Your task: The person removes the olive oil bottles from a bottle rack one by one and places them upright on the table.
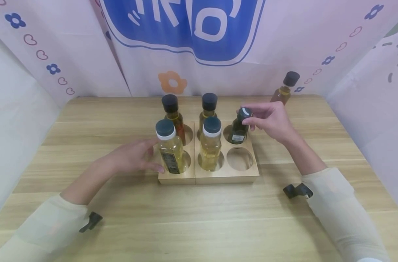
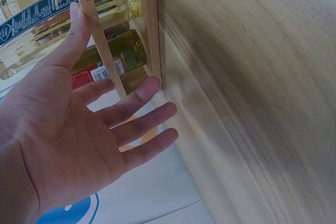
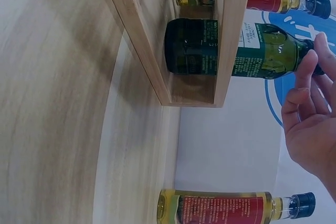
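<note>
In the head view my right hand (image 1: pixel 269 118) pinches the dark cap of a green glass bottle (image 1: pixel 239 130). That bottle stands in the back right hole of a wooden rack (image 1: pixel 225 179); the right wrist view shows its base low inside the rack. My left hand (image 1: pixel 133 156) is at the rack's left end, fingers extended, its thumb by the front left bottle of pale yellow liquid (image 1: pixel 171 154). In the left wrist view its thumb lies along the rack's edge and the other fingers spread beside it. A second pale yellow bottle (image 1: pixel 210 153) fills the front middle hole.
Two black-capped bottles, a left one (image 1: pixel 174 118) and a middle one (image 1: pixel 209 103), occupy the rack's back row. The front right hole (image 1: pixel 240 159) shows bare. Another black-capped bottle (image 1: pixel 282 94) stands on the table behind my right hand. A printed white cloth (image 1: pixel 146 72) hangs behind the table.
</note>
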Demonstrator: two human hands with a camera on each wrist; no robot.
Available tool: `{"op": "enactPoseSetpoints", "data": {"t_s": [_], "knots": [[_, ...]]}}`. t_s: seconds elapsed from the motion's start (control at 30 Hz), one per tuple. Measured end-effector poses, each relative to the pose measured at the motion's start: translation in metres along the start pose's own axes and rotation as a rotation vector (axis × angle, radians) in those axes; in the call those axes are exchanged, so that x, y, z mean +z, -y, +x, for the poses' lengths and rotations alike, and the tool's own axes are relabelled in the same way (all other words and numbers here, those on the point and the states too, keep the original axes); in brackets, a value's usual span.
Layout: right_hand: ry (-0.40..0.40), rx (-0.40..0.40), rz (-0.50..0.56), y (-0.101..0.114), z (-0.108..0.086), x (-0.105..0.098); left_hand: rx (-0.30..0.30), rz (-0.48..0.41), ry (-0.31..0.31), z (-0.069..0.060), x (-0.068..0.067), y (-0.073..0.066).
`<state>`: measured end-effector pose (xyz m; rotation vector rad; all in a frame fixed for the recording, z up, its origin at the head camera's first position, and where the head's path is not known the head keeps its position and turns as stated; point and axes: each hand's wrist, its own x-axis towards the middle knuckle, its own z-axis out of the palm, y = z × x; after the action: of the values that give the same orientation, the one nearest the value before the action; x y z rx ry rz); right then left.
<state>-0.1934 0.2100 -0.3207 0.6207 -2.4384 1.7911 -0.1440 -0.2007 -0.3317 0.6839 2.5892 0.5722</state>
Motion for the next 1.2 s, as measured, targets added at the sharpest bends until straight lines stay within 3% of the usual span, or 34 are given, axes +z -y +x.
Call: {"op": "enactPoseSetpoints", "data": {"t_s": [0.73,1.2], "knots": [[-0.022,0.036,0.064,-0.0001,0.0012,0.0003,-0.044,0.004,0.024,-0.0006,-0.0019,-0.0019],[-0.028,0.043,0.083,0.0011,0.0014,0.0005,-0.036,-0.002,0.01,-0.0019,-0.0001,-0.0003]]}}
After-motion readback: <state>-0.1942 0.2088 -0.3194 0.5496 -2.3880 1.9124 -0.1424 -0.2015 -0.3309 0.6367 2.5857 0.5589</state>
